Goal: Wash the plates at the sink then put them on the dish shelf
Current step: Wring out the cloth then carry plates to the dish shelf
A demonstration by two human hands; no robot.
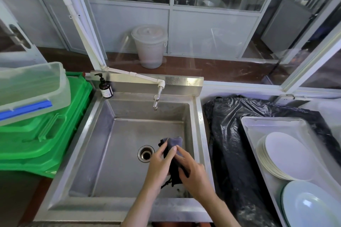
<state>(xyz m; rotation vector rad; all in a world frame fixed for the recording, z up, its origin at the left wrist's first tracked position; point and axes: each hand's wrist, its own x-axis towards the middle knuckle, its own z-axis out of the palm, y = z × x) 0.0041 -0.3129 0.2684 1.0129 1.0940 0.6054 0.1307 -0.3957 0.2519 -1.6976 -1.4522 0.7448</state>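
Over the steel sink (103,145), both my hands hold a dark grey cloth (174,143) just right of the drain (146,153). My left hand (159,164) grips its left side; my right hand (193,173) grips its lower right part, fingers curled round the fabric. A stack of white oval plates (287,155) lies in a metal tray (258,125) to the right of the sink. A pale blue-green plate (310,206) sits nearer in the same tray. No water runs from the tap (156,100).
A brown soap pump bottle (105,88) stands at the sink's back left corner. Green bins (42,145) with a clear plastic box (31,88) on top fill the left. A black plastic sheet (228,134) covers the counter under the tray. Beyond the window stands a white bucket (149,46).
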